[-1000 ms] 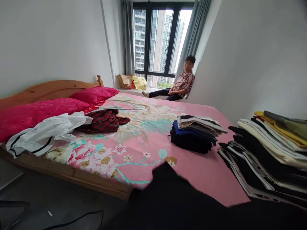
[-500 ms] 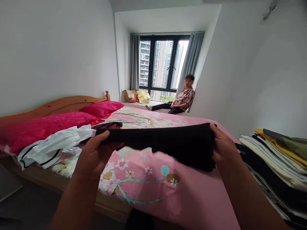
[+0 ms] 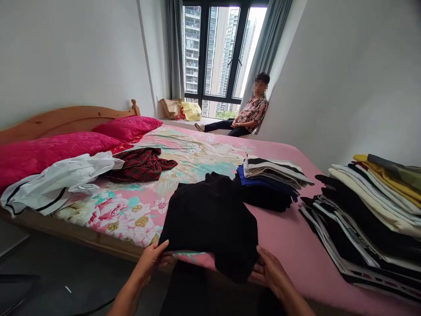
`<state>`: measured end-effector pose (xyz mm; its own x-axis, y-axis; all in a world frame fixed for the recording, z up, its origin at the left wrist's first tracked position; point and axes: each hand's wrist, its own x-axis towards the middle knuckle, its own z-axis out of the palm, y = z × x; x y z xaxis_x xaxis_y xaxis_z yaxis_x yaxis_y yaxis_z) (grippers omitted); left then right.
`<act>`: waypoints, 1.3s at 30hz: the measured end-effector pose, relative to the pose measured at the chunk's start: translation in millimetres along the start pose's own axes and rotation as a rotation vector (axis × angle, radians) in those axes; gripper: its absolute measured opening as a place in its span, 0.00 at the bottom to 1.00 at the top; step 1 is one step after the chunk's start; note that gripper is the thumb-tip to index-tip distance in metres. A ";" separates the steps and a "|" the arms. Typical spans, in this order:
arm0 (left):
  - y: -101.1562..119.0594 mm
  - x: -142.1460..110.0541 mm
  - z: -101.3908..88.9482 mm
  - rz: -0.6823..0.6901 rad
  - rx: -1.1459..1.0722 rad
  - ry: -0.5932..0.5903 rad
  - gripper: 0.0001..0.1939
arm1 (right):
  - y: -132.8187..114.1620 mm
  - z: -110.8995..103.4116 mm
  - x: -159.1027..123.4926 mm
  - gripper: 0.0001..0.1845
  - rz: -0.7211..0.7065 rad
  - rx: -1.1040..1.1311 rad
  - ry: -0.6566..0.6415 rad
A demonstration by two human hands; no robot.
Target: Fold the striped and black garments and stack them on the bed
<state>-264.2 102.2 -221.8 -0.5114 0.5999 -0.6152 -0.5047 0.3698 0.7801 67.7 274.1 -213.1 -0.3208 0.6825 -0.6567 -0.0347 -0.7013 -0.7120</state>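
Gripping the black garment [image 3: 207, 219], we pinch its near edge with left hand [image 3: 154, 258] and right hand [image 3: 270, 268] both closed, set well apart, seemingly to spread it flat. It lies across the bed [image 3: 292, 261] at its near side, left of the folded pile [image 3: 268, 191], probably stacked to save space.

I can't read any words, numbers or brand here. Any print on the yellow bag [image 3: 191, 111] by the window [image 3: 222, 55] is too small from where I stand, and the patterned band [image 3: 358, 242] in the right-hand clothes stack [image 3: 371, 193] could be lettering or decoration.
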 end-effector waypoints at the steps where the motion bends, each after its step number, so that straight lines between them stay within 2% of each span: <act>1: -3.7 1.9 -1.7 0.013 0.011 -0.002 0.26 | 1.1 0.5 0.0 0.23 0.020 -0.023 -0.012; 4: -2.0 1.0 -0.4 0.024 0.043 0.024 0.29 | -6.1 10.8 0.5 0.27 0.048 -0.089 -0.019; 8: 3.5 -5.7 9.1 0.033 0.055 0.072 0.27 | -8.5 15.5 1.5 0.22 -0.032 -0.087 0.054; 10: -1.5 -10.5 12.3 0.031 0.066 0.074 0.25 | 1.2 2.9 -2.2 0.19 -0.096 -0.111 0.110; 12: -13.5 -16.2 12.6 0.012 0.085 0.042 0.25 | 17.3 -18.5 -9.3 0.18 -0.147 -0.139 0.164; 15: -40.3 -24.1 7.8 -0.058 0.101 -0.003 0.26 | 40.7 -53.7 -21.8 0.19 -0.090 -0.181 0.214; 17: -56.7 -27.6 3.6 -0.123 0.100 0.005 0.26 | 44.9 -69.8 -26.6 0.19 -0.051 -0.281 0.226; 20: -67.2 -30.5 1.6 -0.149 0.061 0.020 0.27 | 25.4 -75.9 -21.3 0.21 -0.117 -0.521 0.223; 24: -56.8 -33.3 10.2 -0.099 -0.017 0.021 0.28 | -24.1 -62.0 8.9 0.26 -0.307 -0.830 0.281; 27: -50.4 -33.6 17.9 -0.042 -0.040 0.024 0.28 | -44.8 -56.2 30.7 0.21 -0.390 -0.950 0.347; 29: -53.8 -32.7 21.5 -0.011 -0.020 0.042 0.27 | -42.2 -66.3 36.7 0.18 -0.419 -0.949 0.379; 31: -63.8 -32.6 25.0 0.000 0.031 0.041 0.27 | -29.5 -90.5 35.5 0.18 -0.432 -0.911 0.429; 34: -85.3 -36.8 33.0 -0.014 0.097 -0.047 0.26 | -10.5 -138.2 23.6 0.19 -0.353 -0.902 0.497; 36: -98.0 -41.1 38.6 0.001 0.079 -0.123 0.27 | -10.7 -157.8 11.0 0.19 -0.302 -0.950 0.531; 38: -105.6 -44.1 41.6 0.032 0.046 -0.159 0.28 | -24.1 -151.8 -2.4 0.20 -0.329 -0.980 0.580; 39: -107.3 -44.7 41.8 0.035 0.042 -0.154 0.29 | -34.5 -137.1 -8.3 0.21 -0.378 -0.979 0.590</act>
<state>-158.1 65.4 -273.3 -0.4142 0.7133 -0.5653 -0.4568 0.3743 0.8070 201.3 320.8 -217.2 0.0461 0.9795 -0.1963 0.7819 -0.1577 -0.6031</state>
